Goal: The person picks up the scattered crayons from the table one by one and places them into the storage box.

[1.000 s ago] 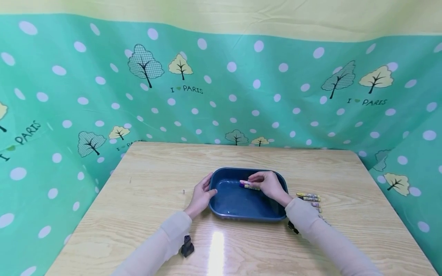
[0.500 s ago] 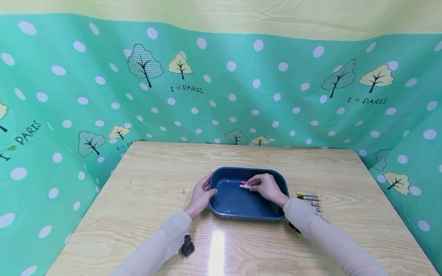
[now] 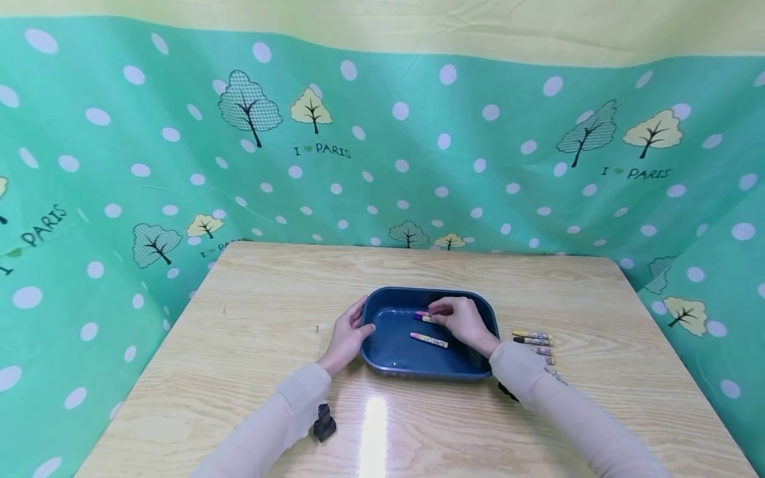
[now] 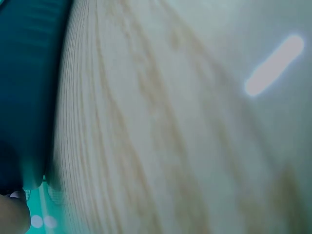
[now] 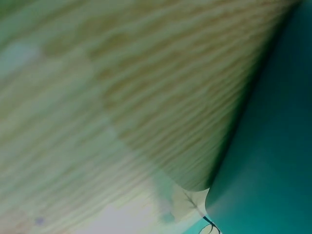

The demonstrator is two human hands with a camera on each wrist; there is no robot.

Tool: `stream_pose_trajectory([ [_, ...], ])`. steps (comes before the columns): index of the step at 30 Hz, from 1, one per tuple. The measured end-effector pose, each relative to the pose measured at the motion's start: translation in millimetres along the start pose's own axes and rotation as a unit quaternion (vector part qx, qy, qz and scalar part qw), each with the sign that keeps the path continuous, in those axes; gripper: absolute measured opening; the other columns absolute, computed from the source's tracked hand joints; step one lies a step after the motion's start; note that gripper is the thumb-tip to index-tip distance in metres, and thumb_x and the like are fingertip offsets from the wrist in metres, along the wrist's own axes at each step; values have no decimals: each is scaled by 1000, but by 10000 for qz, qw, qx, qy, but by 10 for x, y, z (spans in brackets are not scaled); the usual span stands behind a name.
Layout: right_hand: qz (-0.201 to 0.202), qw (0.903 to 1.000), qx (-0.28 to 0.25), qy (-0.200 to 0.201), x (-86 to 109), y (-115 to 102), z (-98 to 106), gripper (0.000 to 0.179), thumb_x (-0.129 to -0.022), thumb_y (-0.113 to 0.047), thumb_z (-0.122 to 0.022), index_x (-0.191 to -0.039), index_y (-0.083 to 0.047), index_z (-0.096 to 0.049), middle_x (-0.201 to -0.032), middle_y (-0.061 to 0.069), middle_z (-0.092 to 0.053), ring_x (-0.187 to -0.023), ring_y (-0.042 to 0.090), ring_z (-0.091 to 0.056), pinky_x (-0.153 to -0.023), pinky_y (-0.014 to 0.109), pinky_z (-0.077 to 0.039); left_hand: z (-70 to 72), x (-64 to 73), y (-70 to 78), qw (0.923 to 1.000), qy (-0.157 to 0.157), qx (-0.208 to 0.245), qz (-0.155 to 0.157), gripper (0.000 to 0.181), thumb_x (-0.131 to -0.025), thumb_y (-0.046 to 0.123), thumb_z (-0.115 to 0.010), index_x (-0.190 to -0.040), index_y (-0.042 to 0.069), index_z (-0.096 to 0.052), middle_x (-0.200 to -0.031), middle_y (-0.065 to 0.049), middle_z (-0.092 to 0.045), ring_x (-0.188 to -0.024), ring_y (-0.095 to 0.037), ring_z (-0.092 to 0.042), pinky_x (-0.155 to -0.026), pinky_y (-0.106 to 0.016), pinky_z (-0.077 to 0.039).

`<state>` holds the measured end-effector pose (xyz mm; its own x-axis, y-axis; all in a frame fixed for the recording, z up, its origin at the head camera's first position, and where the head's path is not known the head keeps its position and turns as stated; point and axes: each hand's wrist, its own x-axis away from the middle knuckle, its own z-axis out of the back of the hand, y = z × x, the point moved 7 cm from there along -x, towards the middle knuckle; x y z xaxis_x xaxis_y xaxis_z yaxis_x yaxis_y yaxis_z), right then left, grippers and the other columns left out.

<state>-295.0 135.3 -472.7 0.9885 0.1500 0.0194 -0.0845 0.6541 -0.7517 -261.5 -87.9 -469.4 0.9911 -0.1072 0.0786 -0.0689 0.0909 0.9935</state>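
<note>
A dark blue rectangular basin [image 3: 391, 362] sits on the wooden table. My left hand [image 3: 346, 338] grips its left side, thumb over the rim and fingers along the outside; a fingertip [image 4: 13, 214] shows beside the basin wall in the left wrist view. Inside the basin, my right hand [image 3: 463, 322] pinches crayons [image 3: 423, 317] with purple and pink tips, their other ends hidden by the fingers. A pink-tipped crayon [image 3: 429, 340] lies loose on the basin floor, just in front of that hand. In the right wrist view only the basin's outer wall [image 5: 273, 146] and the tabletop show.
Several crayons [image 3: 534, 342] lie in a column on the table right of the basin, partly behind the right sleeve [image 3: 520, 368]. Black wrist devices [image 3: 324, 423] hang under both sleeves. A polka-dot curtain [image 3: 370, 153] borders the table [image 3: 269, 292].
A pink-tipped crayon now lies released on the basin floor. My right hand has shifted slightly, still pinching other crayons. My left hand keeps its grip on the basin.
</note>
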Motion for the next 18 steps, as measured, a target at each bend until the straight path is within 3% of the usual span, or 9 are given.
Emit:
stream_pose_trajectory([
  [6,-62,10000,-72,-4,-8,-2,10,17,-81,-9,-67,-98,-9,-71,-92,3,-71,-85,14,-66,-75,31,-57,-9,18,46,10000,7,-67,-15,60,-83,-8,-51,-140,-3,-31,-143,-26,-33,-131,-37,-33,-108,-43,-32],
  [18,13,9997,-245,-88,-3,-11,20,18,-81,-9,-68,-98,-9,-71,-92,4,-71,-83,14,-66,-74,30,-57,11,-130,-243,9999,165,-46,-7,62,-83,-6,-53,-141,6,-35,-143,-22,-36,-131,-34,-36,-107,-42,-33],
])
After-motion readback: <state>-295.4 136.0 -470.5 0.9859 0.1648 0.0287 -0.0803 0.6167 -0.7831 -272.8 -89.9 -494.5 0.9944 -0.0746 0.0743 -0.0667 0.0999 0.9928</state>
